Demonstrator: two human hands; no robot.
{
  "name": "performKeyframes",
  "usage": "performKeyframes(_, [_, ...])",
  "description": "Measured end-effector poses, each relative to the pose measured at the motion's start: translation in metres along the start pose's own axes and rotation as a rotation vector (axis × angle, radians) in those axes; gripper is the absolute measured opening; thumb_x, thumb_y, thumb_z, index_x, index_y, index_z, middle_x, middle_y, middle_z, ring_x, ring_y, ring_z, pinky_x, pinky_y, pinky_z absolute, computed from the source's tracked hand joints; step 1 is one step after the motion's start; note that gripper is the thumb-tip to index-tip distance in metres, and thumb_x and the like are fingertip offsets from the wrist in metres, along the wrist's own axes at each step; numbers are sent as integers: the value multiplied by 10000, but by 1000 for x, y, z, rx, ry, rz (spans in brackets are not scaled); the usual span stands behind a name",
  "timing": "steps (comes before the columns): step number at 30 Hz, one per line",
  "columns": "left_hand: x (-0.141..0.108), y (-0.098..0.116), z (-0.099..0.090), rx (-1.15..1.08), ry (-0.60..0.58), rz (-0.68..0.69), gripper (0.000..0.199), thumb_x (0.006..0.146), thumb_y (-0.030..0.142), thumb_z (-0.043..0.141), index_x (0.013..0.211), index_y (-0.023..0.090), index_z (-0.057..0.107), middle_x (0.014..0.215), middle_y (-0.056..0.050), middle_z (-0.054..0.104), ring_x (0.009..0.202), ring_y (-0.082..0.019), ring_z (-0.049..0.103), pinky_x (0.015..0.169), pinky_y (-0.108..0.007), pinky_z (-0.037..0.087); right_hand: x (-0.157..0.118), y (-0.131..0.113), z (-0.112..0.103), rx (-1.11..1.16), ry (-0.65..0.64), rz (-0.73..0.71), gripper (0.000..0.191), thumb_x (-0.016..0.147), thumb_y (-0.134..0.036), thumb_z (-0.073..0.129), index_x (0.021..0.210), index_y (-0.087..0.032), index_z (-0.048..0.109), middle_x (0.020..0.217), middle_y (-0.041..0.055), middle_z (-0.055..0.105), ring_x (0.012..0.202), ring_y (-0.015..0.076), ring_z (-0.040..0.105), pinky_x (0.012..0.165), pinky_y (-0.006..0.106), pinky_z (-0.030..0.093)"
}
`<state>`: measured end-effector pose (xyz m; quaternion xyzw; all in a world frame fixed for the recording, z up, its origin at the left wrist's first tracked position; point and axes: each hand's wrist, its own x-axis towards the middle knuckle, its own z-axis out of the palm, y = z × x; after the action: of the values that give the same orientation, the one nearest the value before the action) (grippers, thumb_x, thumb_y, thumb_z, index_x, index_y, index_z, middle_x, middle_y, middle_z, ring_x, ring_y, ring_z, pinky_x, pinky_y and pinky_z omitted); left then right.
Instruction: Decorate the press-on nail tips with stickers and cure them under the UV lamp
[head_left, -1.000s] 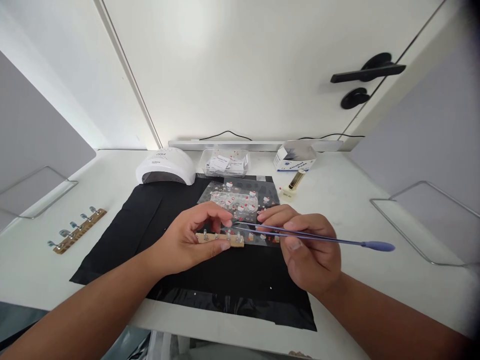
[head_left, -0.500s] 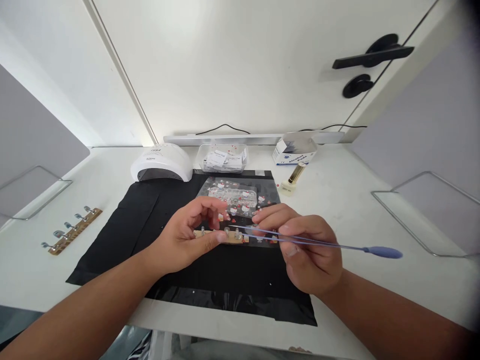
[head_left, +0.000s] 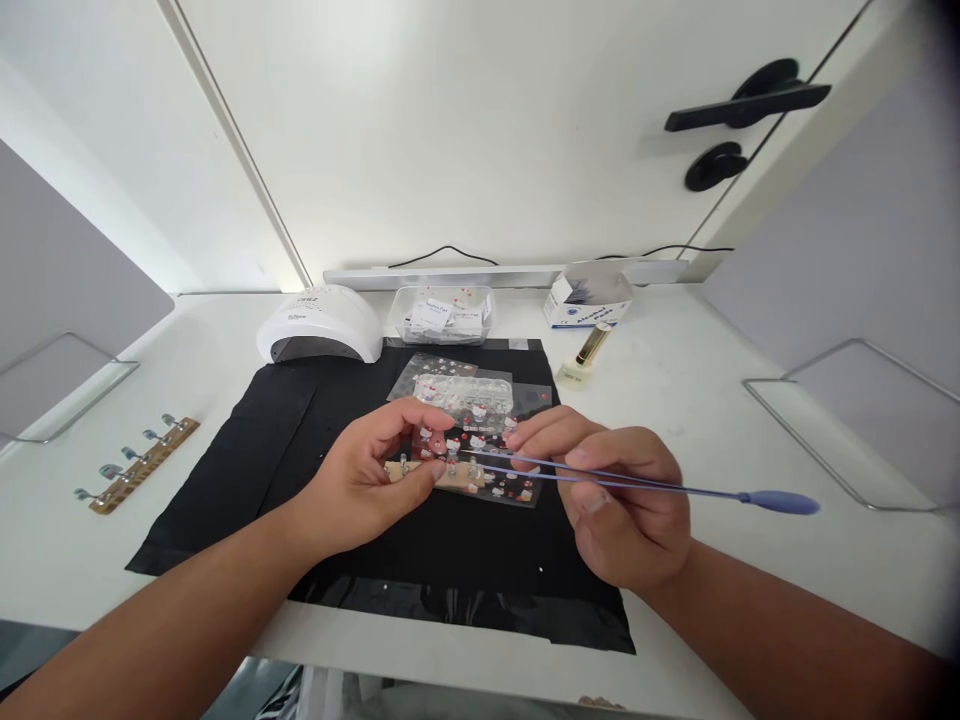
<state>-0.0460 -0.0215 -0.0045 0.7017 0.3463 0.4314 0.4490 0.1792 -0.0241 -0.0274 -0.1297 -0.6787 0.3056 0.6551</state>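
Observation:
My left hand [head_left: 382, 455] pinches a light wooden nail-tip stand [head_left: 469, 475] low over the black mat. Its thumb presses near the front edge, and the index finger arches above. Small clear nail tips [head_left: 452, 467] stand along the strip; part of it is hidden by the hand. My right hand [head_left: 630, 490] grips blue-purple tweezers [head_left: 697, 491] between thumb and fingers. Their slim points reach left to the nail tips, slightly apart from each other. Whether they hold anything is too small to tell. Behind both hands lie clear sheets of cartoon-cat stickers [head_left: 517, 490].
A white nail lamp [head_left: 322, 320] stands at back left, beside a clear tray [head_left: 442, 338] of pad sachets. An alcohol pad box [head_left: 589, 305] and a gold-capped bottle [head_left: 577, 372] are at back right. Another nail-tip stand [head_left: 142, 468] sits left of the black mat [head_left: 247, 470].
The view has shifted slightly. The tweezers have drawn a little to the right, their points still close to the nail tips. My left hand keeps its hold on the stand.

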Motion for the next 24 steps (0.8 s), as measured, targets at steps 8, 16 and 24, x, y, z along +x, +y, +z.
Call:
performKeyframes(8, [-1,-1,4,-11,-27,-31,280,840,195,695,1106,242,622,937,-15,611,801,-114,582,721,-207,482,0,-1,0,-16,-33,-23,229,913,-191,502,1114,-268,581,872,65,681,827,243,648,726,485,557])
performKeyframes(16, [0,3,6,83,19,-51,265,851,243,685,1111,206,657,942,-49,669,856,-165,634,782,-271,505,-3,2,-3,-28,-48,-25,283,897,-165,504,1150,-266,578,921,73,674,836,244,657,735,491,562])
performKeyframes(24, [2,4,4,353,39,101,252,869,214,660,1121,223,648,931,-40,642,850,-153,618,799,-275,494,-5,3,-5,-17,-107,12,340,888,-147,499,1189,-291,562,994,73,663,886,239,654,777,492,563])
